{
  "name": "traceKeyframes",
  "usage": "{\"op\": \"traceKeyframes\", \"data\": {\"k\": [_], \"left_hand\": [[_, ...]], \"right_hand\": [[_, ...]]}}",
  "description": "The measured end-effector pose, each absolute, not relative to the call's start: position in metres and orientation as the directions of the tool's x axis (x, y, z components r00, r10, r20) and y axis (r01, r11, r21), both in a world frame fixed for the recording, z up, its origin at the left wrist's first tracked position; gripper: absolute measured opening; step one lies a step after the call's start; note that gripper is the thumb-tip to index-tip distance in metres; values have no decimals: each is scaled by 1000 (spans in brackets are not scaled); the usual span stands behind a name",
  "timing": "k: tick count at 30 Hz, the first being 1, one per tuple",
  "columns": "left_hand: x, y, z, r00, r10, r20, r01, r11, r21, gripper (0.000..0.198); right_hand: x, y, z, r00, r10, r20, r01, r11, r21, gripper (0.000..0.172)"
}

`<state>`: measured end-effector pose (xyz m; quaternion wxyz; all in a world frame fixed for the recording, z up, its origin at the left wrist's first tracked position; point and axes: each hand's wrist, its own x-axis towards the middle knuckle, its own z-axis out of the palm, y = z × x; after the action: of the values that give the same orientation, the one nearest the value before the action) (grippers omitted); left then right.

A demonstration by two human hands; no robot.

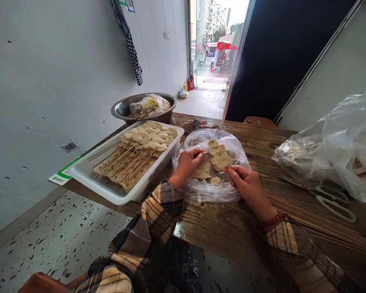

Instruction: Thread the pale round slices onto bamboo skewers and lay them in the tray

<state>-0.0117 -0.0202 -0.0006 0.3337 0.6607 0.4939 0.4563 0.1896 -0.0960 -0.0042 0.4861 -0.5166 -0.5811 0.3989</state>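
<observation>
My right hand point(247, 183) is closed on the lower end of a skewer of thin beige slices point(219, 155); its stick is mostly hidden. My left hand point(187, 162) pinches a small beige slice point(205, 155) just left of the skewer. Beneath both hands a clear plastic bag point(190, 142) lies spread on the table, with loose beige pieces point(203, 171) on it. To the left stands a white tray point(126, 200) holding rows of skewered slices point(149, 136), their thin sticks pointing toward the near left.
Behind the tray, a metal basin point(117, 110) holds a plastic bag and sticks. Green-handled scissors point(338, 208) and many thin sticks point(311, 228) lie on the right of the wooden table point(207, 224). A large plastic bag point(347, 138) stands at far right.
</observation>
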Motion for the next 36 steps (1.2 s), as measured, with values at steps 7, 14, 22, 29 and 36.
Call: {"op": "traceKeyframes", "data": {"k": [7,14,22,29,36], "left_hand": [[-11,-18,-5,164,957,238,346,-282,895,15],[-18,-18,1,148,989,-22,-396,79,915,21],[-18,-19,5,-8,1000,14,-357,-15,934,24],[-20,-16,5,-130,992,0,-409,-53,911,22],[-19,-21,12,-77,996,-47,-510,1,860,20]], "right_hand": [[190,-96,-5,2,991,136,188,133,-973,36],[189,-96,-3,0,992,124,202,121,-972,40],[191,-97,-5,-68,987,142,258,155,-953,37],[191,-98,-5,-156,978,142,416,195,-888,33],[193,-97,-14,-143,977,155,461,205,-863,34]]}}
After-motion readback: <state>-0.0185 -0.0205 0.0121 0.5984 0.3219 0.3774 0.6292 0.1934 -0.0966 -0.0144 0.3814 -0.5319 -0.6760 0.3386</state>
